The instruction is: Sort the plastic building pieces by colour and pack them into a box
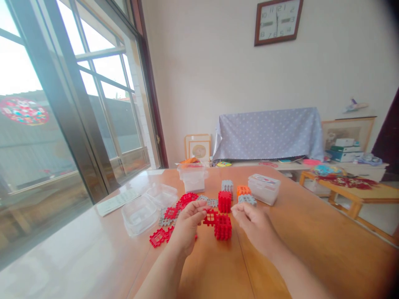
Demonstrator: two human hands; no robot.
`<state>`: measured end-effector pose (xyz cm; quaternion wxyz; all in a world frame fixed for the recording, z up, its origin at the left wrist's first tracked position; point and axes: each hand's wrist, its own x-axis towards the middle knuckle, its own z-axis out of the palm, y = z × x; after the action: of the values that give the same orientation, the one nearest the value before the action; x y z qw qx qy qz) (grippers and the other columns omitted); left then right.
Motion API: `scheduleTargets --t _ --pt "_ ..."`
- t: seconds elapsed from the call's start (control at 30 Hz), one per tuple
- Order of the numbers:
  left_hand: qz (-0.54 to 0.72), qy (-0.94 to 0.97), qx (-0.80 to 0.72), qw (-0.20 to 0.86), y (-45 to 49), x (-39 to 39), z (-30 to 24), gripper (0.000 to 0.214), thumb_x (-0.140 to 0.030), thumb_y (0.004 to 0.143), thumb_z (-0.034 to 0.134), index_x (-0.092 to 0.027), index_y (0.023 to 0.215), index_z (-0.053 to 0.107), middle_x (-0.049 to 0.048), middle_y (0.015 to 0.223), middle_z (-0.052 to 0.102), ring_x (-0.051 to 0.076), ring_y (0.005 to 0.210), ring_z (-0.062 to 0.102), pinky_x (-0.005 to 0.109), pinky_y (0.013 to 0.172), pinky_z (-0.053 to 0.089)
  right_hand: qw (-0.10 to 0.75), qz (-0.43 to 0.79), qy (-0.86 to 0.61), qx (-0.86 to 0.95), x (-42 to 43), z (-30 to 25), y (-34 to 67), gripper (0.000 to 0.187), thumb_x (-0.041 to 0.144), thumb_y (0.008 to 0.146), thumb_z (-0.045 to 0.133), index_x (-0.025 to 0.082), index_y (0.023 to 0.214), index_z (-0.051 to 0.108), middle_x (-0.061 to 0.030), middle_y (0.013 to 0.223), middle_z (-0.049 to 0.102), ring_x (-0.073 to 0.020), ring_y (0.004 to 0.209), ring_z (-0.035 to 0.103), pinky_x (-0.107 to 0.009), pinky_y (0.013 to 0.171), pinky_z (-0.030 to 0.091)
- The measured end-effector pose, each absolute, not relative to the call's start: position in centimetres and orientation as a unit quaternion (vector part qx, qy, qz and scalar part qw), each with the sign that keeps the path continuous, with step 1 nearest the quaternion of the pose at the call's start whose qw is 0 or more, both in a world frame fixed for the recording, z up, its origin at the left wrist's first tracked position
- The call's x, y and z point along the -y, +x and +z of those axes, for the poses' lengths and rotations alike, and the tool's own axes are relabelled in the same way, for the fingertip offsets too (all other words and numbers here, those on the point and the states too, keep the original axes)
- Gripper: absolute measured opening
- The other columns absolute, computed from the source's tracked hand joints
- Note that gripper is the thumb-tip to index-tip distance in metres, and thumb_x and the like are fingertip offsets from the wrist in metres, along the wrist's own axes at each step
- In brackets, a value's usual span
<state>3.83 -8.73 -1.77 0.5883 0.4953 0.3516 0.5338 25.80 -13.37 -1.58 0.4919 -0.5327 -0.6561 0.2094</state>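
My left hand (190, 224) pinches a red window-shaped interlocking plastic tile (210, 217) between thumb and fingers. Just right of that tile stands a block of red tiles (223, 227), and behind it is another red block (225, 201). My right hand (251, 218) hovers to the right of both blocks with its fingers closed; whether anything is between the fingertips is hidden. Loose red tiles (158, 237) lie to the left of my left hand and partly under it, mixed with grey tiles (164, 220).
Grey blocks (227, 186) and an orange block (243, 190) stand farther back. A lidded clear box (264, 192) is at right. Open clear containers (139, 218) lie left, near a paper sheet (117, 201). A taller clear tub (193, 182) stands at the table's back.
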Motion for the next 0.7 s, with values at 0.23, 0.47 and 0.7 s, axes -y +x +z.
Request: scheduleTargets --t 0.23,0.47,0.7 --pt "0.527 0.462 -0.264 0.663 4.6 10.4 -0.4 0.032 -0.024 0.074 0.079 -0.017 0.104 0.068 0.0085 0.103 0.072 0.014 0.082 0.062 0.026 0.075 0.046 0.466 0.232 -0.500 0.692 14.3 -1.6 23.7 0.031 0.043 0.092 0.056 0.024 0.111 0.070 0.0039 0.062 0.056 -0.0141 0.059 0.050 -0.024 0.057 0.039" --pt "0.499 0.454 -0.304 0.673 4.8 10.7 -0.9 0.027 -0.039 0.087 0.068 -0.019 0.105 0.067 0.0059 0.104 0.066 0.014 0.089 0.061 0.023 0.071 0.043 0.539 0.272 -0.455 0.655 14.0 -2.1 24.1 0.022 0.036 0.093 0.057 0.023 0.108 0.068 -0.0010 0.085 0.071 -0.0161 0.074 0.064 -0.026 0.069 0.050" --pt "0.478 0.463 -0.301 0.683 5.1 10.5 -1.6 0.025 -0.025 0.077 0.075 -0.015 0.097 0.064 0.0014 0.080 0.061 0.008 0.064 0.051 0.023 0.062 0.037 0.517 0.282 -0.442 0.677 13.7 -2.7 23.9 0.027 0.030 0.093 0.056 0.025 0.118 0.067 -0.0043 0.104 0.073 -0.0190 0.090 0.068 -0.031 0.082 0.055"
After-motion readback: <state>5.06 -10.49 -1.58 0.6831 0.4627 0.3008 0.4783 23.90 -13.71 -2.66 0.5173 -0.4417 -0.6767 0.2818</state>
